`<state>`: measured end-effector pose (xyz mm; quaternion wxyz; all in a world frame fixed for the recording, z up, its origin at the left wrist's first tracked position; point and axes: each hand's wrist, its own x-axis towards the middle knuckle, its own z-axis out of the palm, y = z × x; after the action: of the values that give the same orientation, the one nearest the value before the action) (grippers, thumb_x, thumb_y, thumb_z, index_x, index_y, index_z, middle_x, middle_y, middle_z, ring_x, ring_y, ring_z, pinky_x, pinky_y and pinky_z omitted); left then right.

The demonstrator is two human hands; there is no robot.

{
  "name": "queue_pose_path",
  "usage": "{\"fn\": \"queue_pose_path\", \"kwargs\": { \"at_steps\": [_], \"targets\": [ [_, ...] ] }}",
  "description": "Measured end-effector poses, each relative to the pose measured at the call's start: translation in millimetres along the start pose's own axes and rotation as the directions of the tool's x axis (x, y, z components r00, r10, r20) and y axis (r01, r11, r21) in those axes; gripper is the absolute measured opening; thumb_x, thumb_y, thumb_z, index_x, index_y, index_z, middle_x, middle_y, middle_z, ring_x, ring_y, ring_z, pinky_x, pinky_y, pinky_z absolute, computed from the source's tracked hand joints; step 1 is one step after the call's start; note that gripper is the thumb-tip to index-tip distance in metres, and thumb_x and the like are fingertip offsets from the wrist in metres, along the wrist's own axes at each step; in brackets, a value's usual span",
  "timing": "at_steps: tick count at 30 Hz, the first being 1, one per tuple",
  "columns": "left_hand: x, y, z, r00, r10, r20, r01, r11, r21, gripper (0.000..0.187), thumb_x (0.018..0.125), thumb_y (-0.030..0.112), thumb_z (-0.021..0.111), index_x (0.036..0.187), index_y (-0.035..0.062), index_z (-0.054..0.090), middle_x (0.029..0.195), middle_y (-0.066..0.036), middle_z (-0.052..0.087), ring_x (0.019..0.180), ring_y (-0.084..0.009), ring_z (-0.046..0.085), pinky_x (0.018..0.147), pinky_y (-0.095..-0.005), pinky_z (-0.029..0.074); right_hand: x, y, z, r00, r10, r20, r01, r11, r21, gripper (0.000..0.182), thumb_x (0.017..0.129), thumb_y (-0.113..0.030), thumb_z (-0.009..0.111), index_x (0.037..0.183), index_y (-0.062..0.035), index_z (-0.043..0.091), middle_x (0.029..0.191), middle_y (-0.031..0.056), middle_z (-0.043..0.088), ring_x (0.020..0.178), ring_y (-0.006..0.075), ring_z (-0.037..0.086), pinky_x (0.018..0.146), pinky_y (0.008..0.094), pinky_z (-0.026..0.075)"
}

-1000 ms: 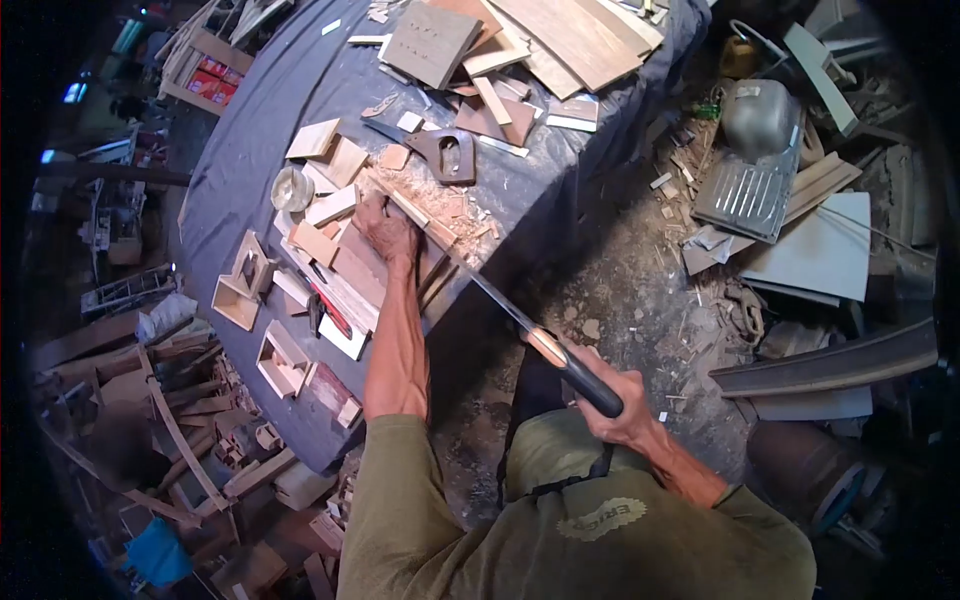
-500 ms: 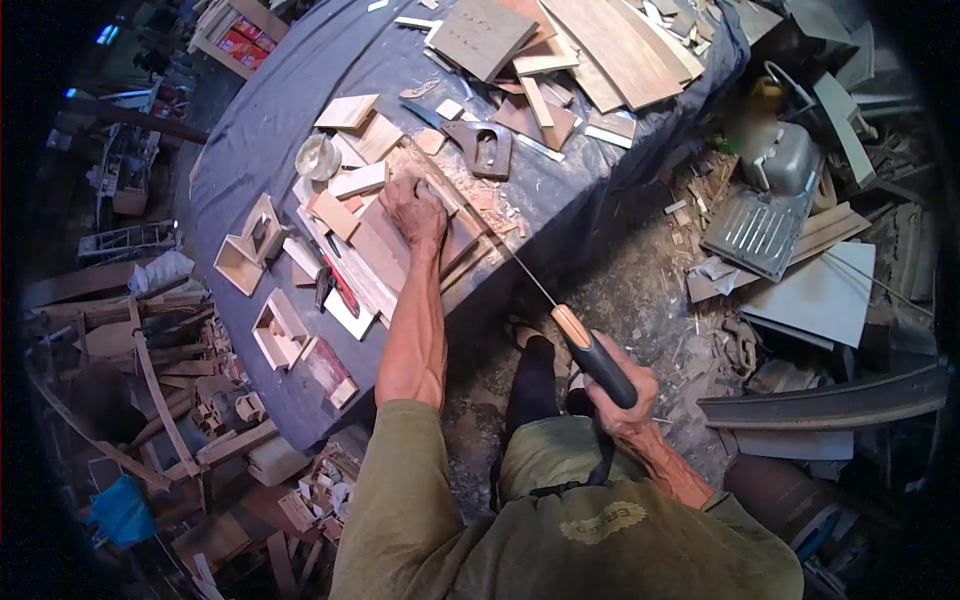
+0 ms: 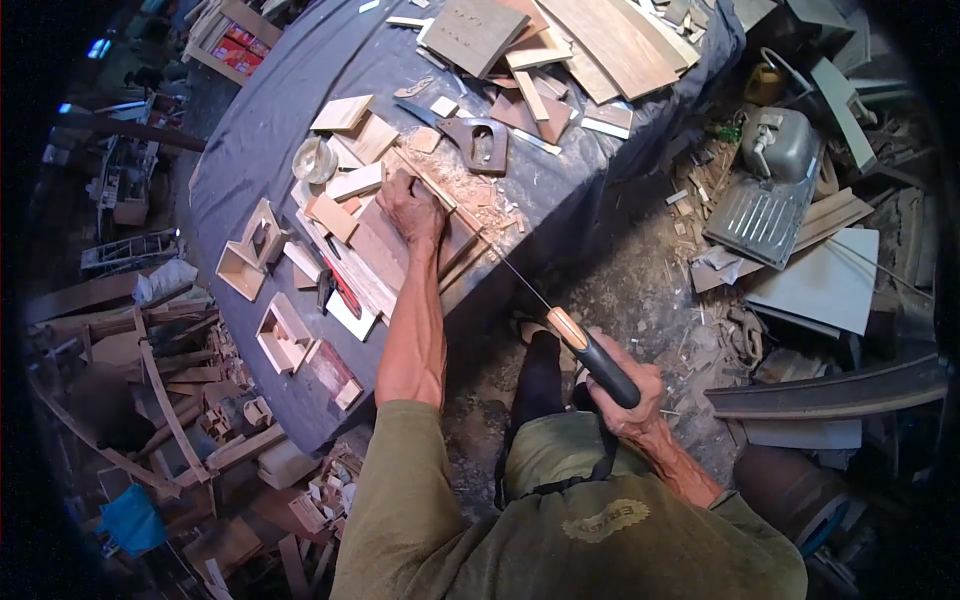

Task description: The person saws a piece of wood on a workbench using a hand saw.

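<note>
My right hand (image 3: 630, 392) is wrapped round the black and wood-coloured handle of a handsaw (image 3: 595, 358). Seen nearly edge-on, its thin blade runs from the handle up to the wood at the table's edge; the teeth are hidden. My left hand (image 3: 412, 210) presses down with curled fingers on a wooden piece, mostly covered by the hand, on a brown board (image 3: 455, 243). A light wooden strip (image 3: 440, 190) lies along the board's right side, in line with the blade. Sawdust and chips (image 3: 480, 200) are heaped beside it.
Another saw with a dark wooden handle (image 3: 478, 145) lies beyond the sawdust. A round jar (image 3: 315, 160), small open wooden boxes (image 3: 283, 333) and a red-and-black tool (image 3: 343, 290) are at left. Stacked boards (image 3: 600, 50) cover the far end. A metal sink (image 3: 765, 215) lies among floor scraps.
The view has shifted slightly. The saw handle sits a little lower and further left, and more of the light strip shows beside my left hand, which stays pressed on the wood.
</note>
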<state>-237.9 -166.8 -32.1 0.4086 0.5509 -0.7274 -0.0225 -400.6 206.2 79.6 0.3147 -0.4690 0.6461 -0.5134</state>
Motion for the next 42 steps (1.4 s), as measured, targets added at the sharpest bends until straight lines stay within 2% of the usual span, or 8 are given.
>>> {"fn": "queue_pose_path", "kwargs": {
  "at_steps": [2, 5, 8, 25, 30, 33, 39, 42],
  "targets": [
    [-0.2, -6.7, 2.0, 0.999, 0.030, -0.011, -0.030, 0.999, -0.012, 0.014, 0.084, 0.008, 0.060, 0.095, 0.0072, 0.067, 0.094, -0.017, 0.061, 0.099, -0.0378, 0.054, 0.094, -0.0475, 0.040, -2.0, -1.2, -0.9, 0.998, 0.054, 0.022, -0.054, 0.999, -0.010, 0.056, 0.075, 0.003, 0.069, 0.131, 0.0024, 0.062, 0.103, 0.0186, 0.075, 0.087, 0.0203, 0.076, 0.077, 0.0267, 0.056],
    [-0.8, -15.9, 6.5, 0.999, 0.049, 0.002, -0.050, 0.999, 0.009, 0.016, 0.083, 0.008, 0.060, 0.098, 0.0074, 0.068, 0.096, -0.017, 0.062, 0.100, -0.0379, 0.054, 0.094, -0.0471, 0.040, -0.2, -5.1, -1.9, 0.998, 0.062, 0.024, -0.062, 0.998, 0.020, 0.056, 0.075, 0.003, 0.070, 0.131, 0.0023, 0.062, 0.102, 0.0188, 0.074, 0.083, 0.0198, 0.076, 0.075, 0.0282, 0.057],
    [-0.7, -14.4, 5.7, 0.999, 0.050, -0.013, -0.050, 0.999, 0.003, 0.020, 0.083, 0.008, 0.061, 0.101, 0.0072, 0.069, 0.099, -0.017, 0.062, 0.102, -0.0382, 0.054, 0.094, -0.0469, 0.040, 0.6, -0.8, -0.8, 0.997, -0.074, -0.004, 0.074, 0.997, 0.013, 0.059, 0.076, 0.003, 0.069, 0.134, 0.0001, 0.061, 0.086, 0.0159, 0.071, 0.058, 0.0190, 0.066, 0.058, 0.0297, 0.052],
    [-2.1, -27.1, 7.5, 0.995, 0.011, 0.098, -0.014, 0.999, 0.039, 0.028, 0.082, 0.021, 0.069, 0.106, 0.0075, 0.070, 0.119, -0.022, 0.062, 0.113, -0.0436, 0.052, 0.099, -0.0502, 0.041, 25.9, -3.0, 7.1, 0.998, -0.037, 0.046, 0.037, 0.999, -0.004, 0.068, 0.074, 0.002, 0.066, 0.141, -0.0042, 0.056, 0.066, 0.0105, 0.060, 0.050, 0.0168, 0.059, 0.049, 0.0345, 0.046],
    [-0.1, -27.4, 7.6, 0.986, -0.056, 0.158, 0.048, 0.997, 0.059, 0.032, 0.082, 0.023, 0.070, 0.111, 0.0076, 0.070, 0.123, -0.023, 0.062, 0.115, -0.0429, 0.052, 0.100, -0.0492, 0.040, 7.9, 1.1, -5.2, 0.998, -0.044, 0.054, 0.044, 0.999, -0.006, 0.065, 0.074, 0.003, 0.066, 0.138, -0.0020, 0.057, 0.077, 0.0155, 0.066, 0.054, 0.0203, 0.062, 0.055, 0.0334, 0.049],
    [0.0, -25.1, 4.9, 0.986, 0.056, 0.154, -0.058, 0.998, 0.008, 0.032, 0.083, 0.019, 0.068, 0.113, 0.0068, 0.070, 0.126, -0.022, 0.062, 0.115, -0.0410, 0.053, 0.100, -0.0483, 0.040, 16.9, -1.9, -1.4, 0.996, 0.006, 0.086, -0.004, 1.000, -0.017, 0.063, 0.074, 0.003, 0.066, 0.137, 0.0001, 0.058, 0.083, 0.0177, 0.069, 0.059, 0.0213, 0.065, 0.060, 0.0312, 0.052],
    [-2.2, -43.6, 19.7, 0.996, 0.015, 0.093, -0.021, 0.998, 0.055, 0.030, 0.084, 0.010, 0.065, 0.114, 0.0055, 0.069, 0.131, -0.019, 0.061, 0.122, -0.0394, 0.052, 0.101, -0.0480, 0.040, 2.8, 3.2, -5.0, 0.998, -0.033, 0.047, 0.032, 0.999, 0.019, 0.064, 0.073, 0.004, 0.066, 0.137, -0.0027, 0.059, 0.072, 0.0156, 0.064, 0.053, 0.0195, 0.062, 0.056, 0.0324, 0.050],
    [-0.5, -41.2, 12.5, 0.979, -0.044, 0.197, 0.029, 0.996, 0.081, 0.029, 0.084, 0.010, 0.064, 0.113, 0.0058, 0.069, 0.131, -0.020, 0.061, 0.122, -0.0405, 0.052, 0.101, -0.0479, 0.039, 15.3, 2.5, 0.3, 0.997, 0.023, 0.078, -0.022, 1.000, -0.018, 0.064, 0.073, 0.005, 0.065, 0.137, -0.0032, 0.060, 0.072, 0.0153, 0.065, 0.053, 0.0195, 0.061, 0.056, 0.0328, 0.050]
  ]
}}
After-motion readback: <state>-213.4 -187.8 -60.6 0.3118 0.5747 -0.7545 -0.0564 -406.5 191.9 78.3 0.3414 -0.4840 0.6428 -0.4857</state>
